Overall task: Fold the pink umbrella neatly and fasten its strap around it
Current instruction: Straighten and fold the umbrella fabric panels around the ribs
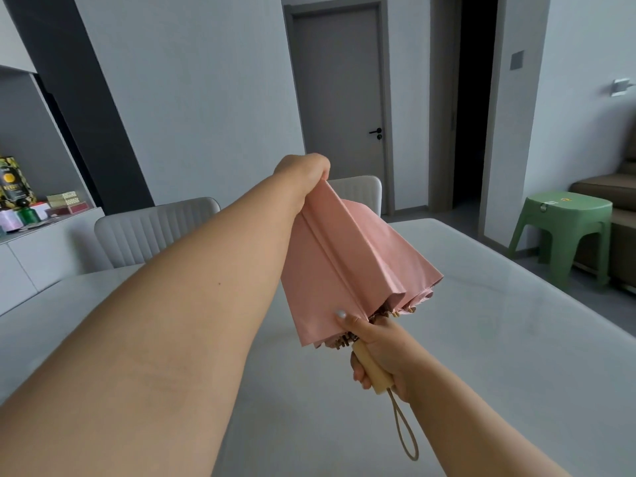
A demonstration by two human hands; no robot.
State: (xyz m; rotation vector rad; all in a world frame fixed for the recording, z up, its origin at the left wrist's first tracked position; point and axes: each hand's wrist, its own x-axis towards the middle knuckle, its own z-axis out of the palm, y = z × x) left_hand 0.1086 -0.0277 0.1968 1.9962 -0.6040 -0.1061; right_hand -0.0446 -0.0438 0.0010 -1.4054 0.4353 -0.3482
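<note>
With the umbrella [347,266] collapsed but loose above the middle of the bench [516,339], the right hand [382,352] is gripping its handle [370,368], the left hand [306,173] is pinching its tip, and pleating and strapping are seemingly remaining.

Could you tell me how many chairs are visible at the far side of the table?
2. One pale ribbed chair stands behind the table's far left edge; a second chair shows just behind the pink umbrella. Others may be hidden by the arms.
</note>
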